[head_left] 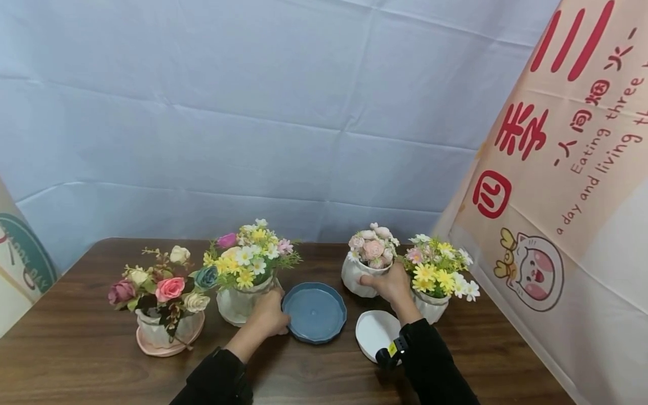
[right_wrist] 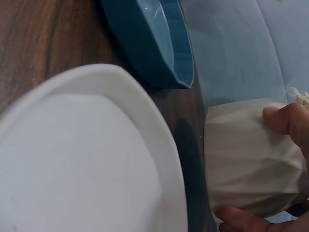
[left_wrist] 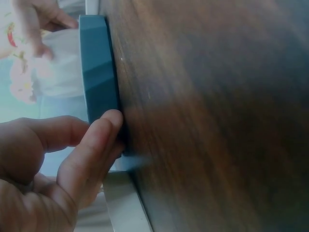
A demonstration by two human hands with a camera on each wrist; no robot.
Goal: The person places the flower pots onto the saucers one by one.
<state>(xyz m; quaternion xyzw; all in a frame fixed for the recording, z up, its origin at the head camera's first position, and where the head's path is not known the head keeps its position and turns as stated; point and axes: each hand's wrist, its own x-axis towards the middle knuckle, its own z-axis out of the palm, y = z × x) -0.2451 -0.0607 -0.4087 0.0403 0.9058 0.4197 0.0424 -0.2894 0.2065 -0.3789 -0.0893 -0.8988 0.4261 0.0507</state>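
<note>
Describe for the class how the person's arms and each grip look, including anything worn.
The left sleeve and right sleeve are black. The left grip and right grip are bare, without gloves. A small black device with a yellow patch sits at the right sleeve's end; none can be made out at the left's.

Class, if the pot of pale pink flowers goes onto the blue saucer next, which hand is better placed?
Probably the right hand: it grips the pink-flowered pot, while the left hand holds no pot and is at the blue saucer, by its left edge.
</note>
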